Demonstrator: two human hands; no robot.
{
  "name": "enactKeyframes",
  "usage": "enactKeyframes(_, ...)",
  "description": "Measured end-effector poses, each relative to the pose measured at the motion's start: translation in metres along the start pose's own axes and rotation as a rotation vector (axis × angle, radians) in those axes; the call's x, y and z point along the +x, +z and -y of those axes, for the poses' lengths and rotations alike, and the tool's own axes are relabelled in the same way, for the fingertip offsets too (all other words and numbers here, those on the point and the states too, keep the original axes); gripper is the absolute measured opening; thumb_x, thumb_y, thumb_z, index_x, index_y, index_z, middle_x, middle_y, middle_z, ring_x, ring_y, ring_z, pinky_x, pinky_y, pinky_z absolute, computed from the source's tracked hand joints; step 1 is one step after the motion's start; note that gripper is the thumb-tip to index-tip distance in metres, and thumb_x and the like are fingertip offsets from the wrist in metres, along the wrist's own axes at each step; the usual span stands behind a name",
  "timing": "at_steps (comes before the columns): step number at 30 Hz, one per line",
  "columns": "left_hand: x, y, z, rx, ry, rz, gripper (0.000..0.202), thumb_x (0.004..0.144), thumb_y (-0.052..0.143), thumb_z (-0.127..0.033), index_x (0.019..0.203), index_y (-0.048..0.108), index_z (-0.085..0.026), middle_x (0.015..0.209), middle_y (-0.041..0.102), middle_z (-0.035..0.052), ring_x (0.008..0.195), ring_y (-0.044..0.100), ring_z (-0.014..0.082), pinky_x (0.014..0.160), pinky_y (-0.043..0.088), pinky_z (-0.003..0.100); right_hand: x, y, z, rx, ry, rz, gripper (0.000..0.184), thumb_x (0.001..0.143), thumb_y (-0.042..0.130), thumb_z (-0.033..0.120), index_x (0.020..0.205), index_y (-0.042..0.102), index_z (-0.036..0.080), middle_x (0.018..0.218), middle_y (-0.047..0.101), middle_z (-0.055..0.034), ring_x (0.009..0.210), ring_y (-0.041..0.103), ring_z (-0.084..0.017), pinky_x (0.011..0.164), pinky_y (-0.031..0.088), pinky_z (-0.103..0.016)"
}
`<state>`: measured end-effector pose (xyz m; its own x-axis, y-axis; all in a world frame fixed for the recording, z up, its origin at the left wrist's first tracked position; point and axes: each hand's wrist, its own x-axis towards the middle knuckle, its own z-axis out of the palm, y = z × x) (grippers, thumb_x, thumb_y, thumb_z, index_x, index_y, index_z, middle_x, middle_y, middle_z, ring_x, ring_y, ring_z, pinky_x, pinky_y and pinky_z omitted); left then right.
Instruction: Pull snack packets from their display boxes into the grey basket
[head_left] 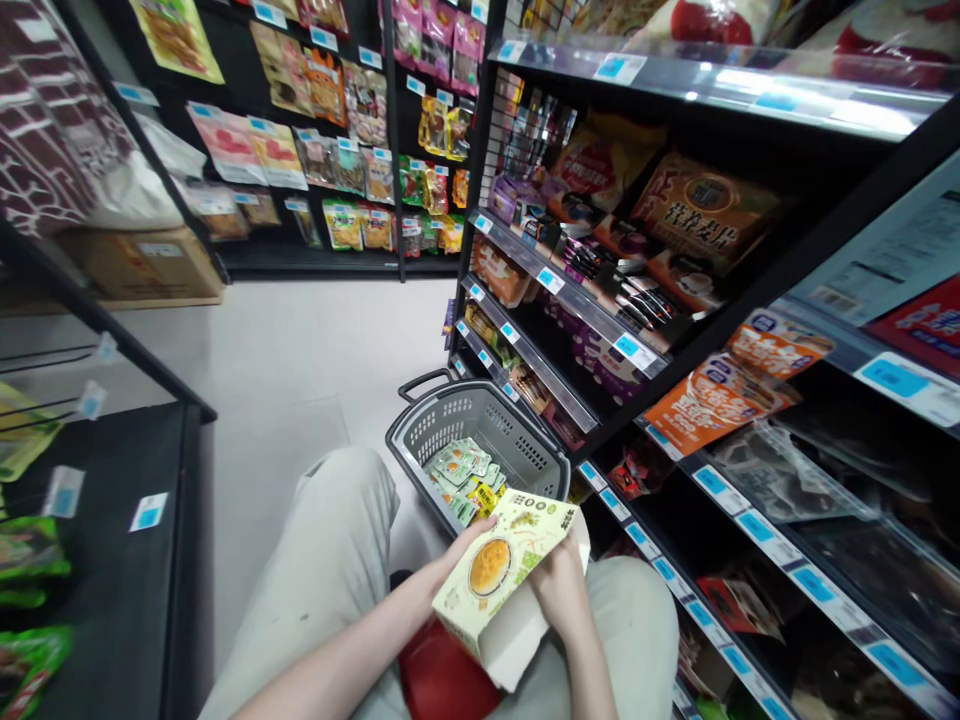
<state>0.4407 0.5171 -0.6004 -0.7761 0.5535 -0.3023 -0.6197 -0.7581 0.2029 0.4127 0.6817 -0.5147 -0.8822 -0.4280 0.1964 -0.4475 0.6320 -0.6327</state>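
A pale green cardboard box (517, 535), printed with a round orange bowl picture, is tilted above my lap with its near end open. My left hand (466, 545) is closed on the box's left edge, the fingers mostly behind it. At the right side, my right hand (559, 585) grips the box by its open panel, the fingertips hidden under the printed face. Just beyond the box, a grey plastic basket (517, 430) stands on the floor. Small light-green packets (459, 465) and a few yellow packets (484, 495) lie inside it.
Shelving with price tags (551, 280) rises close on the right, holding bagged foods and an orange pouch (709, 400). Hanging snack bags (364, 100) line the back wall. A low black shelf (112, 560) stands at left; a brown carton (154, 262) lies farther back. Something red (446, 670) shows between my legs.
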Motion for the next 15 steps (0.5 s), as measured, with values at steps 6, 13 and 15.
enactKeyframes(6,-0.005,-0.005,-0.012,-0.172,0.141,0.159,0.055,0.087,0.050,-0.050,0.118,0.066,-0.007,0.100,0.075,0.0131,0.093,0.071,0.0242,0.089,0.051,0.031,-0.010,-0.024,-0.014,0.209,0.120,-0.418,0.023,0.081,0.059,0.037,0.084,0.079,0.025,0.067,0.064,-0.0041,0.069,0.055,-0.022,0.072,0.044,-0.037)
enactKeyframes(13,-0.009,-0.005,-0.015,-0.201,0.179,0.159,0.053,0.090,0.044,-0.051,0.110,0.070,-0.010,0.094,0.076,0.0104,0.089,0.072,0.0219,0.088,0.052,0.031,-0.009,-0.041,-0.014,0.855,0.354,-0.461,0.031,0.071,0.064,0.050,0.077,0.069,0.020,0.079,0.067,-0.0050,0.071,0.061,-0.021,0.063,0.047,-0.031)
enactKeyframes(15,-0.010,-0.003,-0.015,-0.190,0.162,0.152,0.055,0.089,0.044,-0.053,0.111,0.069,-0.010,0.099,0.076,0.0104,0.092,0.072,0.0219,0.089,0.052,0.031,-0.009,-0.043,-0.009,0.936,0.404,-0.427,0.028,0.068,0.067,0.048,0.073,0.064,0.021,0.071,0.061,-0.0012,0.061,0.057,-0.017,0.056,0.044,-0.027)
